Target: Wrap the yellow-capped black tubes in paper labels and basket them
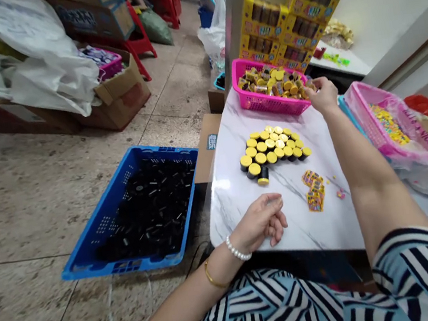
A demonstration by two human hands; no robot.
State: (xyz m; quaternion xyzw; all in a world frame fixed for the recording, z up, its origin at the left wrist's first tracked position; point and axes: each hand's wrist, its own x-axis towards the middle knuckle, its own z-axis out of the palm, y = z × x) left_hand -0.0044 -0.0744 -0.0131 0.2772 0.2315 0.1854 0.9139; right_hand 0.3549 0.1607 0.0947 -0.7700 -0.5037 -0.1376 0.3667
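Note:
My left hand (pixel 264 220) rests at the front edge of the white marbled table (pixel 239 199), palm turned inward, fingers loosely curled with gaps and nothing seen in them. My right hand (pixel 323 93) reaches to the right end of a pink basket (pixel 269 102) filled with small yellow-lidded canisters (pixel 276 80). Its fingertips are closed at the rim, and what they pinch is too small to make out. Between the hands stands a cluster of black canisters with yellow lids (pixel 270 145); one canister (pixel 263 176) at its front lies tipped over. Several printed stickers (pixel 314 191) lie to its right.
A blue crate (pixel 133 265) of black canisters sits left of the table, beside a cardboard flap (pixel 206 148). Yellow display boxes (pixel 292 24) are stacked behind the basket. To the right stands a pink basket (pixel 377 132) of colourful small pieces. Pink bits (pixel 340 194) lie near the stickers.

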